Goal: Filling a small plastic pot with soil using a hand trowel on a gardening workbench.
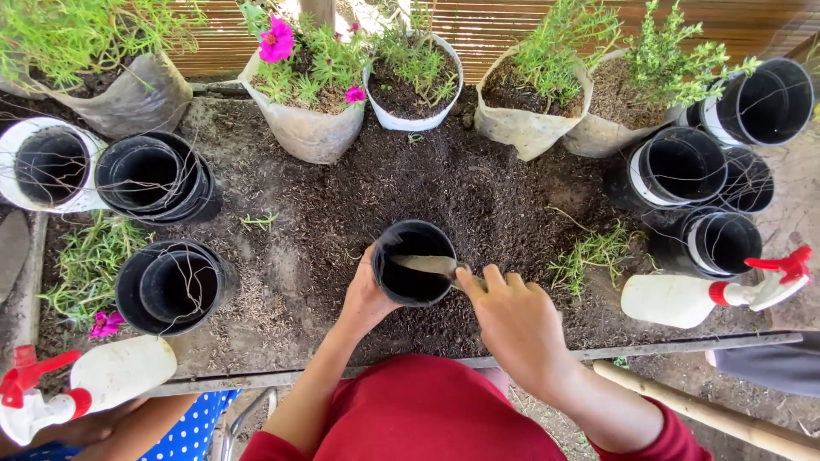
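Note:
A small black pot [413,261] stands on the soil-covered table [478,196], partly filled with dark soil. My left hand [366,294] wraps around the pot's left side and steadies it. My right hand [515,326] grips the handle of a small trowel [427,264], whose metal blade reaches over the pot's rim into its mouth. My red sleeves show at the bottom of the view.
Stacks of empty black pots stand at left [178,284] and right [722,242]. Bagged plants, one with pink flowers [305,81], line the back. White spray bottles with red triggers lie at right [709,294] and bottom left [81,380], the latter by another person's hand.

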